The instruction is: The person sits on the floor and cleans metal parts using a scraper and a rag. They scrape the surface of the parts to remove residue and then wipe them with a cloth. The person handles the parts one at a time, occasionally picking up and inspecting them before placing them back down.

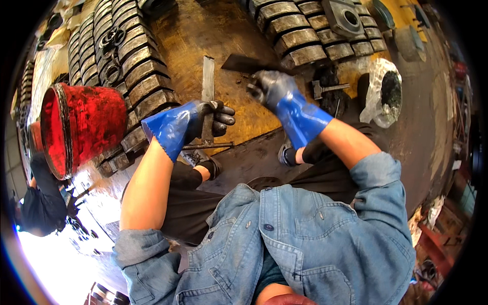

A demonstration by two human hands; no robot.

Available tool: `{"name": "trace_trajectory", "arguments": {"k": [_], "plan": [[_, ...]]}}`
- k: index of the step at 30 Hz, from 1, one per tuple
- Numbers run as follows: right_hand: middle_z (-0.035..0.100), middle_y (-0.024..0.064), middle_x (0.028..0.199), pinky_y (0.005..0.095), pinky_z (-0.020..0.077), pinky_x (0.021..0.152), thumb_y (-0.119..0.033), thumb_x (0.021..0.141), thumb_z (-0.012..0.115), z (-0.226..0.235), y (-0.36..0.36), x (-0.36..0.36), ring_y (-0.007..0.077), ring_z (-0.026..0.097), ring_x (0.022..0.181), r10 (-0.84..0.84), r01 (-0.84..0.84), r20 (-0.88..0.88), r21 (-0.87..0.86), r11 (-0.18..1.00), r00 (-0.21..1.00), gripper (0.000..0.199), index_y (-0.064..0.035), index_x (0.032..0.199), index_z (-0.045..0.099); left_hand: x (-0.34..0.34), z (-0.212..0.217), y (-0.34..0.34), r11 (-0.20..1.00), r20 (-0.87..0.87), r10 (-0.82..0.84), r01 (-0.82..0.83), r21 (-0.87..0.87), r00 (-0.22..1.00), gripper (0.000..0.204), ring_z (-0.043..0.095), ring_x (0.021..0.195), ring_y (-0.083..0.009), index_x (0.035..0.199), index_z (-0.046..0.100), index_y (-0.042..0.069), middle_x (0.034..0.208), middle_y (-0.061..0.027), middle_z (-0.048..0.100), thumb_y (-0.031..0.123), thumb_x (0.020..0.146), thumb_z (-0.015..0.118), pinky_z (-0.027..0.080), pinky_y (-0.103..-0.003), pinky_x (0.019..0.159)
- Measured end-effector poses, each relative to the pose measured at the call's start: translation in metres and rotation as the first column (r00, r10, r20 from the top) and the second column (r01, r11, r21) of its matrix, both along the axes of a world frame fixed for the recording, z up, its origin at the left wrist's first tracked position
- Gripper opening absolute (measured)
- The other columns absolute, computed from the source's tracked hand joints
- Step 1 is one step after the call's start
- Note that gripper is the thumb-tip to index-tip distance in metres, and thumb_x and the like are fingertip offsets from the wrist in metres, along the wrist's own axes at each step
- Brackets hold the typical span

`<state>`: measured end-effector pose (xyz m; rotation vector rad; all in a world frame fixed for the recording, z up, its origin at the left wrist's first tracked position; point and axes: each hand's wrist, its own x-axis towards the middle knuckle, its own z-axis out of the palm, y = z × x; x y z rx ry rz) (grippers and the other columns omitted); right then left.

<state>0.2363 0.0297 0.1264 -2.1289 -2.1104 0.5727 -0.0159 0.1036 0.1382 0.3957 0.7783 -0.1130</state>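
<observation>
Clamping flat grey metal bar [208, 79] in blue-and-black-gloved left hand [209, 118], frame centre; curling same-gloved right hand [276, 87] near dark flat plate [243, 63], cannot tell grip.

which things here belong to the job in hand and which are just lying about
In use, apparently:
flat metal bar, in the left hand
dark flat piece, at the right hand

Apparently lying about:
red bucket
plastic bag
bored metal block
</observation>
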Motion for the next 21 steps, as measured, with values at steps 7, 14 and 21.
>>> {"name": "trace_trajectory", "arguments": {"k": [7, 14, 21], "plan": [[0.067, 0.0119, 0.089, 0.0372, 0.0504, 0.065, -0.008, 0.081, 0.063, -0.018, -0.011, -0.048, 0.0302, 0.065, 0.081, 0.035, 0.044, -0.340, 0.222, 0.974, 0.940, 0.015, -0.0079, 0.096, 0.064, 0.000, 0.015, -0.011, 0.984, -0.131, -0.120, 0.135, 0.113, 0.984, 0.039, 0.063, 0.080, -0.0183, 0.116, 0.057, -0.006, 0.096, -0.0143, 0.066, 0.028, 0.097, 0.054, 0.054, -0.031, 0.072], [0.070, 0.0104, 0.097, 0.0393, 0.0520, 0.077, -0.020, 0.085, 0.065, -0.052, 0.040, -0.021, 0.0301, 0.067, 0.089, -0.293, 0.260, -0.187, -0.183, 0.948, 0.938, 0.019, -0.0153, 0.104, 0.067, -0.007, 0.003, -0.017, 0.994, -0.063, -0.083, 0.078, -0.083, 0.995, 0.036, 0.063, 0.076, -0.0198, 0.117, 0.054, -0.010, 0.095, -0.0176, 0.065, 0.018, 0.095, 0.049, 0.053, -0.029, 0.069], [0.070, 0.0136, 0.098, 0.0400, 0.0512, 0.076, -0.028, 0.089, 0.061, -0.165, -0.018, 0.022, 0.0296, 0.066, 0.086, -0.614, 0.353, -0.271, -0.622, 0.699, 0.741, 0.030, -0.0127, 0.115, 0.062, -0.031, -0.005, 0.010, 0.955, 0.051, 0.297, -0.298, -0.001, 0.953, 0.048, 0.058, 0.078, -0.0182, 0.123, 0.049, -0.013, 0.101, -0.0152, 0.061, 0.021, 0.091, 0.060, 0.051, -0.027, 0.069]]}}
